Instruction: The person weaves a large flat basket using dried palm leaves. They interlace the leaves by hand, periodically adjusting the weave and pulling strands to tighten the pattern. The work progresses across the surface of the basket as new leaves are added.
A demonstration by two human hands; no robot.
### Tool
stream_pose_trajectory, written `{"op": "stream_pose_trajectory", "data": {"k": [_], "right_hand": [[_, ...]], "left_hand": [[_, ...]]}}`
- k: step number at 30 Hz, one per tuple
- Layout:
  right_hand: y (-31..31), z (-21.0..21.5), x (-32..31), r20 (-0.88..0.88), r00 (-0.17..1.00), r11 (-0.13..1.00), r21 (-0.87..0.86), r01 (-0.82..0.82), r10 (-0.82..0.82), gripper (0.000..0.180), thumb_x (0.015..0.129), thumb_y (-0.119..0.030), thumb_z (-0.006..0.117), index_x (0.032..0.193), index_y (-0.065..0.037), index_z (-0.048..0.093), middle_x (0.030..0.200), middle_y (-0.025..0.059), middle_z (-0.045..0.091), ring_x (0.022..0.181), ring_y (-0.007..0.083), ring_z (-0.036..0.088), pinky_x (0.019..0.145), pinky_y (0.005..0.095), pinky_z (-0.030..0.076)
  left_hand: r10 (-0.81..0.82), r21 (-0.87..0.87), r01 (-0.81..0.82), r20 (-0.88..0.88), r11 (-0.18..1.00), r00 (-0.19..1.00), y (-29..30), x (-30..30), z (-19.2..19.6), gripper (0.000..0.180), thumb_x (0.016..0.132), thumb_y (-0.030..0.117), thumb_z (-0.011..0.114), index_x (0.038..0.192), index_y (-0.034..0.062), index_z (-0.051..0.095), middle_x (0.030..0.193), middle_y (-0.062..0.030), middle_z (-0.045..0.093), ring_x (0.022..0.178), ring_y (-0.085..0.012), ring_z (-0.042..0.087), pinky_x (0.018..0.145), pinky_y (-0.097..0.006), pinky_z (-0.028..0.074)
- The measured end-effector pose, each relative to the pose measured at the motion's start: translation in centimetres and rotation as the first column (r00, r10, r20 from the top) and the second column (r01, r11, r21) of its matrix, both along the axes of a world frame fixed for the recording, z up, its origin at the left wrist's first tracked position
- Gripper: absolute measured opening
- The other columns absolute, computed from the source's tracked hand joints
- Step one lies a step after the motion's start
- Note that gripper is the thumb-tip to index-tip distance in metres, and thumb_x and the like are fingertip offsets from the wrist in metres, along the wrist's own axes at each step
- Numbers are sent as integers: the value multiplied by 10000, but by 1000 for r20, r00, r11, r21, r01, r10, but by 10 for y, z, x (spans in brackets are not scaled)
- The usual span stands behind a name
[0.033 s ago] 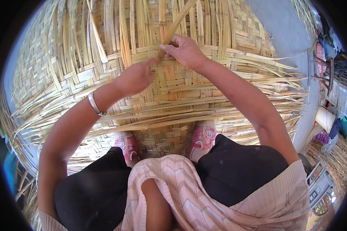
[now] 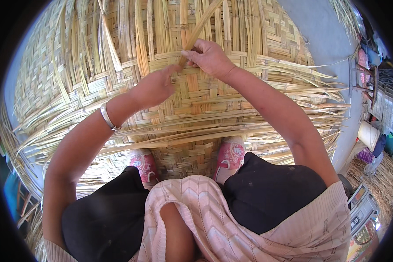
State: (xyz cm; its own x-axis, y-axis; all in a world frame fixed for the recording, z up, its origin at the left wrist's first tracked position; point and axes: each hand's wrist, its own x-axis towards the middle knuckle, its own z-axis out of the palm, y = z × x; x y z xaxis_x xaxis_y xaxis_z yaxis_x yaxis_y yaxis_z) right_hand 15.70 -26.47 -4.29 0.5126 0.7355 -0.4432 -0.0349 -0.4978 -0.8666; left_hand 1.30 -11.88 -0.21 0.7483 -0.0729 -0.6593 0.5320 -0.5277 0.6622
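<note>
Beneath my hands spreads a large woven mat [image 2: 185, 161] of flat, yellowish strips that look like split bamboo or cane. My right hand [image 2: 209, 59] pinches one wide strip [image 2: 204, 24] between thumb and fingers, close to its lower end. From there the strip slants up and to the right, raised over the weave, and leaves the top edge of the view. My left hand [image 2: 153, 89], with a silver bangle on its wrist, reaches to the strip's lower end. Its index finger stretches there while the others look curled. Motion blurs its fingertips, and its thumb is hidden.
Long crosswise strips [image 2: 292, 89] stick out loose past the mat's right side. Lengthwise strips [image 2: 166, 30] lie at the far side. My pink shoes [image 2: 231, 155] stand on the mat. At the right are a white bucket [image 2: 368, 134] and a straw pile [image 2: 380, 174].
My left hand has shifted very slightly, and its index finger is more blurred. The right hand and the strip stay in place.
</note>
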Motion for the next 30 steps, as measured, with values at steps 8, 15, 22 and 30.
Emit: {"op": "stream_pose_trajectory", "data": {"k": [8, 15, 22, 30], "right_hand": [[4, 1, 2, 130, 983, 991, -38, -125, 129, 247, 894, -249, 643, 986, -20, 649, 829, 63, 657, 721, 128, 603, 678, 287, 510], [8, 8, 4, 410, 847, 939, -104, -327, 340, 284, 864, -320, 620, 863, -35, 634, 797, 150, 651, 750, 338, 617, 696, 412, 498], [14, 14, 0, 444, 772, 891, -244, -384, 454, 296, 869, -336, 597, 919, -47, 640, 802, 150, 649, 774, 333, 626, 711, 429, 495], [22, 12, 12, 114, 974, 977, -104, -185, 196, 247, 798, -276, 697, 785, -36, 642, 706, 118, 624, 650, 252, 596, 635, 362, 484]], "left_hand": [[-21, -175, 20, -5, 984, 1000, -29, -12, -4, 290, 851, 105, 534, 1112, -19, 562, 856, -182, 628, 797, -277, 630, 747, -355, 505], [351, -201, -356, -59, 913, 934, -14, 1, 21, 343, 929, 161, 511, 1202, -46, 505, 882, -119, 616, 755, -170, 589, 697, -303, 508], [356, -233, -306, 219, 923, 908, 42, 64, 34, 351, 907, 246, 620, 1167, 15, 569, 966, -42, 640, 839, -98, 603, 750, -256, 487], [369, -190, -327, 269, 926, 889, 54, 68, 20, 205, 916, 274, 626, 877, 73, 626, 785, 3, 639, 754, -62, 584, 705, -233, 464]]}}
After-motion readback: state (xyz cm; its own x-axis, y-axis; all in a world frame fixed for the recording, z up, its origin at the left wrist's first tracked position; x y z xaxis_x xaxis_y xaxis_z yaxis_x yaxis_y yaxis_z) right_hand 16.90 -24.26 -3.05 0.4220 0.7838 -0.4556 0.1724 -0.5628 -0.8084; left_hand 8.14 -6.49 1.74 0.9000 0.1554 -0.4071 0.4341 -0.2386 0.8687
